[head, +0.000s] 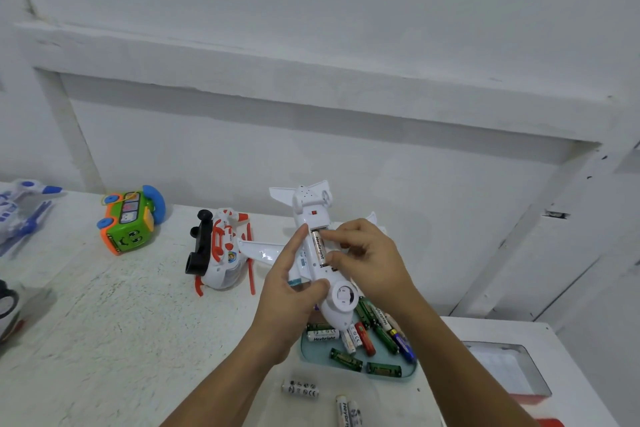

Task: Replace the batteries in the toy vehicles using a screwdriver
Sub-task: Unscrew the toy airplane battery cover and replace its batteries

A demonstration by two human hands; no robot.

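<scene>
Above the middle of the desk (104, 322), a white toy airplane (308, 205) was held belly-up, its tail pointing away from the person. Its battery compartment lay open, and a battery (318, 248) marked Heybright sat lengthwise in it. The right hand (367, 260) pinched that battery between forefinger and thumb, one near each end. The left hand (291, 291) gripped the fuselage from the left, thumb curled against the underside and forefinger stretched along the body. Beneath the airplane's nose stood a teal tray (318, 352) holding a heap of loose batteries (384, 336). A few spare batteries (300, 388) lay on the desk nearer the person. To the left rested a white and orange toy helicopter (218, 250), farther left a green toy bus (128, 222), and at the frame's edge a blue and white toy (20, 205).
</scene>
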